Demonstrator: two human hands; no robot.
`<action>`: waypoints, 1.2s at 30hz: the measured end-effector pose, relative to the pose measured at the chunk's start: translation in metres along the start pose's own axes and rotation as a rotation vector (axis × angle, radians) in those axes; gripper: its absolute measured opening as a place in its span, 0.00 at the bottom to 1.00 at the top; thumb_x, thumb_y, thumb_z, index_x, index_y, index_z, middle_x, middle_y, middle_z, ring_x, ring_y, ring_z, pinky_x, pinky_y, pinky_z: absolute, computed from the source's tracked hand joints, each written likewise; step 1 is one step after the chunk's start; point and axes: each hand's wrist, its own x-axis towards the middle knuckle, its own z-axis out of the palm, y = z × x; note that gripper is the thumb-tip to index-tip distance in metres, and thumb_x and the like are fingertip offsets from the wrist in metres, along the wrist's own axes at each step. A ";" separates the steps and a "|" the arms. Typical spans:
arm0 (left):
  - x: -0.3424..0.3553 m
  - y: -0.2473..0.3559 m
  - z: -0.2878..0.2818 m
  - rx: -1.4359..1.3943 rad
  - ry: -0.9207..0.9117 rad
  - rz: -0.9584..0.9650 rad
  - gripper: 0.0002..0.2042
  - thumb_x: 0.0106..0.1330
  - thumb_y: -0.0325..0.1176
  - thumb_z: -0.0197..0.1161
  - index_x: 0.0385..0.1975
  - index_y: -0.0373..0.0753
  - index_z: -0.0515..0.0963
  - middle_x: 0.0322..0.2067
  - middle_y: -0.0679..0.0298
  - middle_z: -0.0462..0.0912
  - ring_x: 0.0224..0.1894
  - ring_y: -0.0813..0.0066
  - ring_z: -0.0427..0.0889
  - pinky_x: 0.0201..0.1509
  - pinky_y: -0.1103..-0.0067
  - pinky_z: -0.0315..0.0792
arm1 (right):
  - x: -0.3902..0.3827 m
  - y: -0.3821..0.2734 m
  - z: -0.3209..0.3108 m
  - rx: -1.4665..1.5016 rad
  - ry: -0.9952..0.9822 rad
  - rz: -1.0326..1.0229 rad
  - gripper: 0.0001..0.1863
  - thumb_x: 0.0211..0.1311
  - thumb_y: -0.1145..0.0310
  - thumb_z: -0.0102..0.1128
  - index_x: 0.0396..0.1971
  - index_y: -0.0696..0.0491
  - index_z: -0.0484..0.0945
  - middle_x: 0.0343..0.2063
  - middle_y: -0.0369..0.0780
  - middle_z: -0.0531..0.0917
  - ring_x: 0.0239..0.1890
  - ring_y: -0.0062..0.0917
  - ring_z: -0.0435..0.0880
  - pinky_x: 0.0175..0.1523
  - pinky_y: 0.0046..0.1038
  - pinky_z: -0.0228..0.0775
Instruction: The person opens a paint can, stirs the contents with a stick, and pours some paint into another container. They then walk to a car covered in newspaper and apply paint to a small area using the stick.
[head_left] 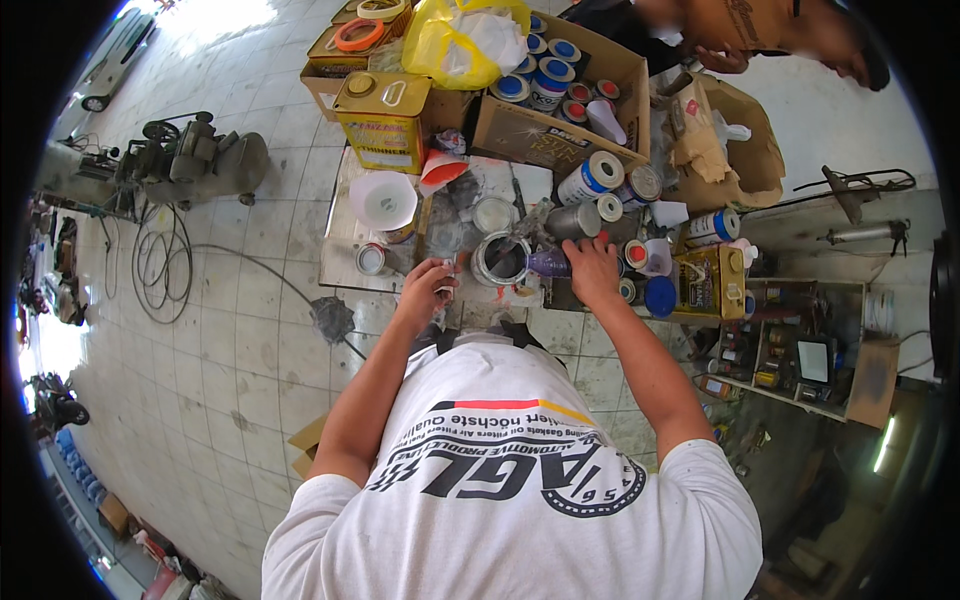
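Note:
My right hand grips a purple bottle, tilted sideways with its end at an open round can of dark contents. A stained stick or brush angles over that can; its lower part is hard to make out. My left hand, fingers curled, holds something small and pale left of the can. Nearby stand a small red-and-white tin, a white funnel-like container, a red funnel and a lidded jar on the paint-marked worktop.
A yellow thinner tin, a box of cans and a carton crowd the back. More tins stand at right. A co-worker leans in at upper right. A compressor and hose sit on the floor; a shelf is at right.

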 end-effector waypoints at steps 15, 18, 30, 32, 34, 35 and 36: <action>0.007 -0.001 0.007 0.056 0.009 -0.003 0.12 0.71 0.28 0.60 0.52 0.38 0.80 0.50 0.62 0.86 0.47 0.72 0.83 0.46 0.72 0.78 | 0.009 -0.002 0.003 -0.009 -0.035 -0.036 0.28 0.54 0.77 0.68 0.58 0.45 0.80 0.47 0.43 0.84 0.58 0.44 0.79 0.61 0.52 0.67; 0.006 0.001 0.012 0.057 0.006 0.008 0.12 0.71 0.29 0.60 0.52 0.38 0.80 0.50 0.62 0.86 0.47 0.72 0.83 0.46 0.72 0.78 | 0.010 -0.002 0.001 -0.019 -0.021 -0.046 0.25 0.58 0.75 0.67 0.57 0.44 0.81 0.45 0.43 0.85 0.56 0.43 0.80 0.61 0.52 0.66; 0.009 -0.005 0.015 0.104 -0.021 -0.025 0.16 0.73 0.36 0.64 0.57 0.41 0.80 0.59 0.64 0.87 0.58 0.73 0.83 0.59 0.67 0.75 | 0.014 -0.002 0.000 -0.002 -0.029 -0.060 0.25 0.59 0.74 0.67 0.58 0.43 0.81 0.45 0.42 0.85 0.56 0.42 0.80 0.60 0.50 0.66; 0.009 -0.004 0.015 0.089 -0.014 -0.069 0.16 0.73 0.37 0.64 0.57 0.40 0.79 0.59 0.64 0.87 0.59 0.72 0.83 0.60 0.66 0.74 | 0.014 -0.002 0.000 -0.005 -0.025 -0.062 0.25 0.59 0.74 0.67 0.58 0.43 0.81 0.45 0.42 0.85 0.56 0.42 0.80 0.60 0.50 0.66; 0.008 -0.002 0.016 0.100 -0.016 -0.071 0.16 0.73 0.37 0.64 0.57 0.40 0.79 0.59 0.63 0.87 0.59 0.72 0.83 0.60 0.66 0.74 | 0.014 -0.002 0.000 -0.011 -0.030 -0.064 0.25 0.59 0.74 0.67 0.58 0.42 0.81 0.45 0.42 0.85 0.55 0.42 0.81 0.60 0.49 0.66; 0.008 -0.001 0.017 0.106 -0.018 -0.071 0.16 0.73 0.37 0.64 0.57 0.40 0.79 0.59 0.63 0.87 0.59 0.72 0.83 0.60 0.66 0.74 | 0.014 -0.002 0.000 0.000 -0.015 -0.064 0.25 0.57 0.74 0.67 0.57 0.43 0.81 0.44 0.42 0.85 0.55 0.42 0.80 0.60 0.49 0.66; 0.008 -0.001 0.018 0.106 -0.020 -0.061 0.16 0.73 0.37 0.64 0.57 0.40 0.79 0.59 0.63 0.87 0.59 0.72 0.83 0.60 0.66 0.74 | 0.014 -0.002 0.000 0.012 -0.001 -0.063 0.25 0.55 0.75 0.68 0.55 0.44 0.81 0.44 0.43 0.85 0.55 0.43 0.80 0.59 0.49 0.66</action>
